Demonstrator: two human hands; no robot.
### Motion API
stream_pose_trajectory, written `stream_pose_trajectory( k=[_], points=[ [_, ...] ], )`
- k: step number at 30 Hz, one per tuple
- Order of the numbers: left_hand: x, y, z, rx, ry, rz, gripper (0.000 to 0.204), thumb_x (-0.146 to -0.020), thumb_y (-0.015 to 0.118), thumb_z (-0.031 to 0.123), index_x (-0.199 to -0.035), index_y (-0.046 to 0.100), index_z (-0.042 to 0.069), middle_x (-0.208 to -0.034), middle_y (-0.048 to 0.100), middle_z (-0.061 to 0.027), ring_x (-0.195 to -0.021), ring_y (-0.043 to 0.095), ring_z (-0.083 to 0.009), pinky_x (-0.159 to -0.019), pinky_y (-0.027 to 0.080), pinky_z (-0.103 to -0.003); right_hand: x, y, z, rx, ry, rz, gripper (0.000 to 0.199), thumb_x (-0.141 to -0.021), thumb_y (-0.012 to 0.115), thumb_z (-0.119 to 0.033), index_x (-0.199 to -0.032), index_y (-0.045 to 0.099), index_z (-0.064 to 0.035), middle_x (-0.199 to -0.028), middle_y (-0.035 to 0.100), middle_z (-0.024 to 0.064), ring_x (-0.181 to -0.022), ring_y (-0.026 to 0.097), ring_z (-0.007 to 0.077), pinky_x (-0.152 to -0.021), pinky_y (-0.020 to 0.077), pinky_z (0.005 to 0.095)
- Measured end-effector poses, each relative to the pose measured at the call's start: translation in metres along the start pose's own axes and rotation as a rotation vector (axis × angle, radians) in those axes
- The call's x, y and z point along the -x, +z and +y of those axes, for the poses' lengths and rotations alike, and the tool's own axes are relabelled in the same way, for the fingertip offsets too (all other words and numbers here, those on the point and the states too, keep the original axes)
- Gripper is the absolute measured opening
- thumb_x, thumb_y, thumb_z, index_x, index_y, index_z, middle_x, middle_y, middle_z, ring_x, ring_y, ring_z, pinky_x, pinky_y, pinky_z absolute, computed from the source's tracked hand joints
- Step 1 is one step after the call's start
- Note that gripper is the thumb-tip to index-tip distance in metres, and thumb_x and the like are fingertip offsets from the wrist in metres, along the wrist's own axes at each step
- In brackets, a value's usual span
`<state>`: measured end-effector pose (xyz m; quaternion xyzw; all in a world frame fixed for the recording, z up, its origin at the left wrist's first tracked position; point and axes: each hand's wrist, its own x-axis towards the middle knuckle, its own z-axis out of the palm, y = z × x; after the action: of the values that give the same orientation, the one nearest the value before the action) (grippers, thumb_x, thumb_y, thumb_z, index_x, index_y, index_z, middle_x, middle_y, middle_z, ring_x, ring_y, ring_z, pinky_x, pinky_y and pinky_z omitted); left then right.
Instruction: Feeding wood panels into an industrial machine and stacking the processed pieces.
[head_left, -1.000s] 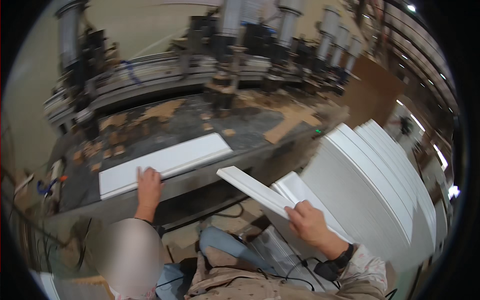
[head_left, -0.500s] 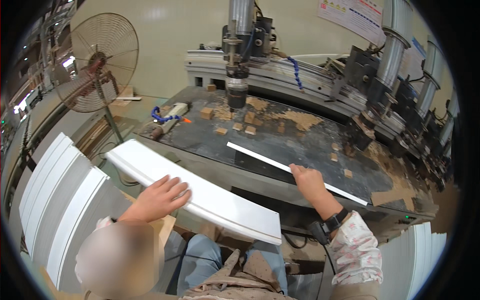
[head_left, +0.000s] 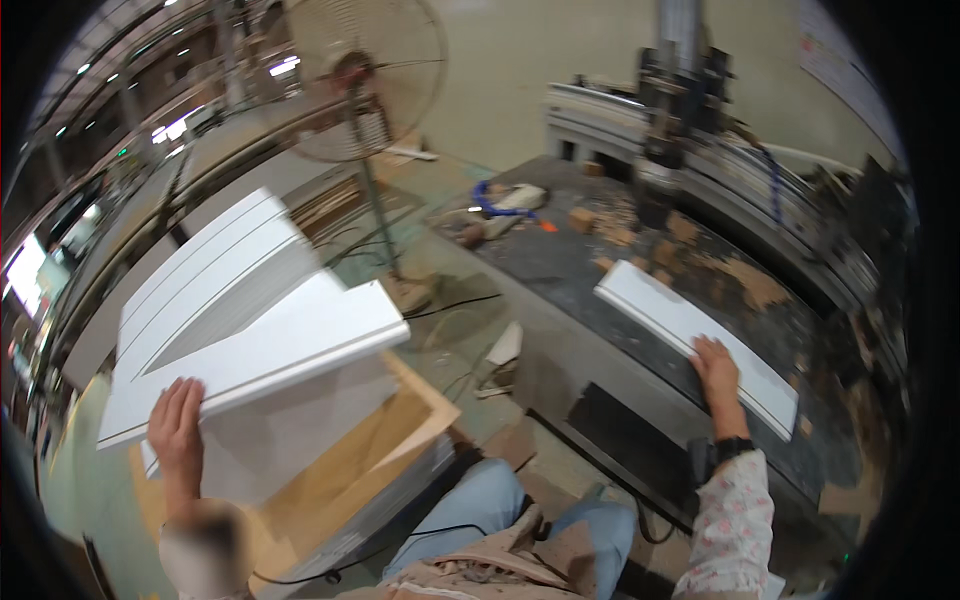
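The left hand (head_left: 178, 428) is closed loosely on the near end of a long white panel (head_left: 270, 362), fingers lying over its top face and the thumb out of sight beneath, so the board is gripped at its edge and held clear of a stack of white panels (head_left: 215, 275) below it. The right hand (head_left: 716, 366) lies nearly flat, fingers spread only a little, pressing down on a second white panel (head_left: 690, 338) rather than clamping it; a dark wristwatch (head_left: 733, 449) sits just behind it, above a patterned sleeve (head_left: 733, 530).

The second white panel rests on the dark worktop (head_left: 590, 300) of a woodworking machine, lying slantwise close to the worktop's near edge. Wood chips and small offcut blocks (head_left: 700, 255) litter the worktop toward its far edge, below a blurred upright machine head (head_left: 672, 100). Off the worktop's left end stands a pedestal fan (head_left: 358, 85) on the concrete floor, with cables trailing by its foot. The stack sits on a brown board (head_left: 390, 440) beside the person's knees.

Both panels are long, narrow and painted white, with a stepped, moulded profile along one long edge; the stacked ones show parallel grooves
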<state>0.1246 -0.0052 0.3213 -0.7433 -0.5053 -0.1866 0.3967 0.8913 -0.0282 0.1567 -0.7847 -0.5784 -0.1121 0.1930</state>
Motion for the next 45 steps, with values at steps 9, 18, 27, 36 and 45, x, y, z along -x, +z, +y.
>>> stream_pose_trajectory(
  k=[9, 18, 27, 36, 45],
  points=[
    [0.048, 0.041, -0.009, 0.112, -0.253, -0.216, 0.044, -0.083, 0.065, 0.01, -0.126, 0.058, 0.012, -0.116, 0.062, -0.0112, -0.111, 0.059, -0.0311, -0.093, 0.049, -0.042, -0.002, 0.003, -0.008, 0.026, 0.043, 0.013, 0.038, -0.088, 0.065, -0.016, -0.125, 0.06, -0.011, -0.132, 0.059, 0.0123, -0.125, 0.05, 0.0376, -0.102, 0.0431, 0.0425],
    [0.04, 0.093, -0.021, 0.188, -0.285, -0.257, 0.055, -0.082, 0.069, 0.029, -0.133, 0.054, 0.014, -0.126, 0.056, -0.0121, -0.123, 0.051, -0.0336, -0.103, 0.041, -0.047, 0.005, 0.003, 0.004, -0.043, 0.121, 0.014, 0.042, -0.084, 0.069, -0.016, -0.124, 0.061, -0.0057, -0.129, 0.06, 0.0164, -0.124, 0.051, 0.0388, -0.104, 0.0412, 0.043],
    [-0.003, 0.138, 0.155, 0.704, -0.002, 0.145, 0.034, -0.083, 0.065, 0.01, -0.117, 0.063, 0.004, -0.119, 0.06, -0.0151, -0.122, 0.051, -0.0373, -0.107, 0.035, -0.055, -0.018, 0.016, -0.029, 0.05, 0.018, 0.056, 0.044, -0.084, 0.066, -0.032, -0.119, 0.06, -0.0061, -0.121, 0.062, 0.014, -0.118, 0.053, 0.0376, -0.097, 0.042, 0.0474],
    [-0.164, 0.085, 0.505, 1.256, 0.664, 0.082, 0.052, -0.076, 0.076, 0.024, -0.123, 0.058, 0.007, -0.125, 0.054, -0.0114, -0.132, 0.041, -0.0325, -0.111, 0.028, -0.056, 0.02, -0.016, -0.003, 0.138, 0.23, 0.031, 0.045, -0.088, 0.062, -0.043, -0.126, 0.06, -0.0198, -0.139, 0.055, 0.0006, -0.132, 0.045, 0.0328, -0.105, 0.0333, 0.0584],
    [-0.196, 0.084, 0.604, 1.061, 0.807, -0.201, 0.105, -0.066, 0.076, 0.061, -0.147, 0.036, 0.008, -0.152, 0.035, -0.0098, -0.144, 0.027, -0.0281, -0.118, 0.018, -0.052, 0.054, -0.031, 0.011, 0.127, 0.278, -0.021, 0.043, -0.088, 0.064, -0.034, -0.128, 0.059, -0.0181, -0.139, 0.053, 0.0036, -0.13, 0.046, 0.0319, -0.104, 0.0361, 0.0574]
  ],
)
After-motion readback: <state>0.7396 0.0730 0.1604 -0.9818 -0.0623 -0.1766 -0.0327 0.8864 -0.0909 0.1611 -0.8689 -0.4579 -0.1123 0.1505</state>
